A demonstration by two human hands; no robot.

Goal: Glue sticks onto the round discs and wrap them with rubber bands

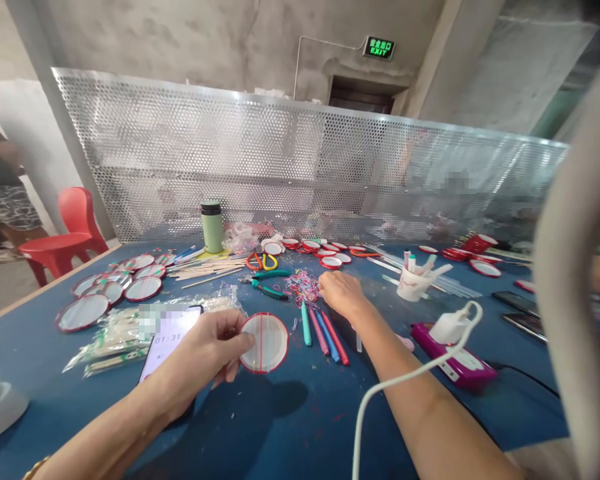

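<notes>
Beyond both hands, a panel of punched metal [230,153] runs along the far side of a blue table [320,420], whose left edge [45,290] slants away well out from the left hand [215,343]. That hand pinches the left rim of a round, red-edged disc [274,341] between thumb and bent fingers, little gap between them. The disc is held above the tabletop, its shadow falling nearer the wearer, where a broad stretch of blue surface shows between the two forearms.

Right of the disc, four coloured pens [334,337] lie side by side, leaving only a narrow strip before its rim. Just past them, the right hand [341,292] has its fingers curled down at the right border of a heap of small coloured bands [303,285]; its fingertips are hidden, so whether it grips any cannot be told.

Pliers [267,288] lie beyond the disc, left of the heap. A lit phone [173,333] sits under the left forearm, and a plastic bag of sticks [113,330] crowds the space to its left. Right of the right hand, blue surface separates it from a paper cup [414,285]; nearer the wearer, a white cable [407,379] crosses over the right forearm.
</notes>
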